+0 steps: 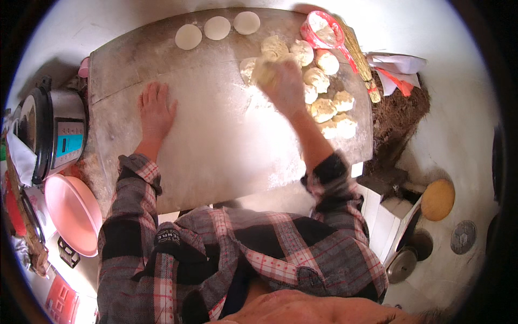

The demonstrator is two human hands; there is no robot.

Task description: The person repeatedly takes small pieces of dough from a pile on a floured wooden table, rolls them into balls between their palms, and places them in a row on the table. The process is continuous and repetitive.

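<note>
My left hand (156, 107) lies palm down on the floured wooden board (194, 141), fingers a little apart, holding nothing. My right hand (283, 83) is blurred at the near-left side of a group of dough pieces; a pale lump of dough (267, 73) shows at its fingers, but whether they grip it is unclear. Several rough dough pieces (317, 79) sit to the right of this hand, and another piece (247, 69) lies just left of it. Along the far edge three flat dough rounds (217, 28) lie in a row.
A red plastic scoop (322, 30) with flour stands at the far right, beside a straw brush (358, 52). Left of the board are an electric pressure cooker (60, 129) and a pink basin (75, 214). White boxes (384, 227) stand at the lower right.
</note>
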